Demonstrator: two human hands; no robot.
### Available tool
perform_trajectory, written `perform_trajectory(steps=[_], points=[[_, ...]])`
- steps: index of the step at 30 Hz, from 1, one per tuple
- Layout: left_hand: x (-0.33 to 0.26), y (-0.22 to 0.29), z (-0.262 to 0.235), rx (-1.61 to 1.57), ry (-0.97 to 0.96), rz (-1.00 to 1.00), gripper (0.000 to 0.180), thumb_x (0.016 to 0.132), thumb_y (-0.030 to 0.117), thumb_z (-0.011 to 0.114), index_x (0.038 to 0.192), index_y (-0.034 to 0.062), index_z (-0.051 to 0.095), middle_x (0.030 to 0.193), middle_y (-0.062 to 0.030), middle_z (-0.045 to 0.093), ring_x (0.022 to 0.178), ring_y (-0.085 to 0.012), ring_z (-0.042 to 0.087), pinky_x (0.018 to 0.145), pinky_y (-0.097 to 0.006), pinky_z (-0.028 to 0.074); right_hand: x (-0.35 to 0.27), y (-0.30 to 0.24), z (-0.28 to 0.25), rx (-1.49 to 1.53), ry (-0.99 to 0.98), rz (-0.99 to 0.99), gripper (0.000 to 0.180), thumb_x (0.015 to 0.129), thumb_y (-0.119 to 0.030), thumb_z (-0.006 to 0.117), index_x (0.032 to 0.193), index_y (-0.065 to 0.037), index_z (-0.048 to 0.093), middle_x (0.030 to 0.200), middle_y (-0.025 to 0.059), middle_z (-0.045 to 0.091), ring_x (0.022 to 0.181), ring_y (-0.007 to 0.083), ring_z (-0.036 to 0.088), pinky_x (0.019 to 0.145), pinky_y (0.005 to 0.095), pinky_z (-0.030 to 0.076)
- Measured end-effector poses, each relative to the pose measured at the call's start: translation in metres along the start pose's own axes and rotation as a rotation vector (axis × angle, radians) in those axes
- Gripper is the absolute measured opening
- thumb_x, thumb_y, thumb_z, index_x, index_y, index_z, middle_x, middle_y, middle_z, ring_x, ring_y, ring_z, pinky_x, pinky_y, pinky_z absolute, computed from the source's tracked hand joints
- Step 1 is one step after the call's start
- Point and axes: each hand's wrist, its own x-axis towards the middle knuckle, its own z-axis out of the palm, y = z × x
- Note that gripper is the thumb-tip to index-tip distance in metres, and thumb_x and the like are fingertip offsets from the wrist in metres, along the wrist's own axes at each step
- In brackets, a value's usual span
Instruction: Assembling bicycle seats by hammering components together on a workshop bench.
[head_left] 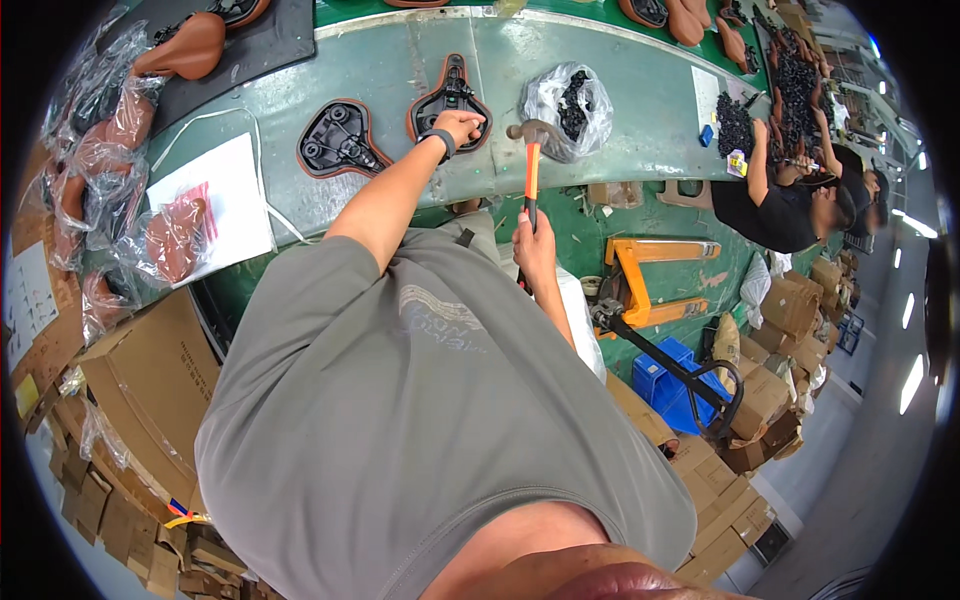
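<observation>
My right hand (535,246) is closed round the lower handle of a hammer (531,170), which has an orange and black grip and stands head up near the bench edge. An upturned bicycle saddle (455,85), brown-rimmed with a black underside, lies on the bench. Over its wide rear end is my left hand (460,127), fingers pressed together in a pinch; whatever they hold is too small to make out. To the left rests a second upturned saddle (340,138). Just right of the hammer head sits a clear plastic bag (567,112) with small black parts in it.
Plastic-wrapped brown saddles (125,135) crowd the left side beside a white sheet (225,195). Black parts (735,125) lie farther right, where co-workers (795,200) reach in. An orange pallet truck (640,280), a blue crate (670,385) and cardboard boxes (160,380) stand around me.
</observation>
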Motion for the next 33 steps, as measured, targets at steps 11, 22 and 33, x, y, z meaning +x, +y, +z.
perform_trajectory(steps=[11, 22, 33], points=[[0.009, 0.028, 0.004, 0.031, -0.159, -0.309, 0.028, 0.108, 0.017, 0.06, 0.132, 0.0175, 0.075, 0.087, 0.0016, 0.067, 0.057, -0.0072, 0.05, 0.044, -0.028, 0.036, -0.014, 0.015, 0.011, 0.092, 0.018, -0.007, 0.023, 0.112, -0.027, 0.056, 0.115, -0.004, 0.059, 0.067, -0.0009, 0.054, 0.047, 0.0074, 0.044, 0.041, 0.0262, 0.034], [-0.009, -0.019, 0.024, 0.07, 0.255, 0.22, 0.02, 0.096, 0.018, 0.076, 0.108, 0.0046, 0.082, 0.082, -0.0064, 0.081, 0.072, -0.0134, 0.076, 0.071, -0.031, 0.057, -0.019, 0.003, 0.017, 0.098, -0.035, -0.027, 0.033, 0.112, -0.027, 0.059, 0.133, -0.002, 0.059, 0.074, -0.0003, 0.055, 0.058, 0.0056, 0.045, 0.05, 0.0247, 0.035], [-0.002, 0.002, 0.015, 0.243, 0.165, 0.083, 0.024, 0.101, 0.022, 0.068, 0.119, 0.0186, 0.083, 0.08, -0.0038, 0.08, 0.075, -0.0164, 0.076, 0.073, -0.034, 0.057, -0.011, 0.014, 0.017, 0.034, -0.023, -0.087, 0.03, 0.111, -0.028, 0.058, 0.126, -0.002, 0.061, 0.071, 0.0003, 0.057, 0.056, 0.0083, 0.049, 0.051, 0.0289, 0.04]])
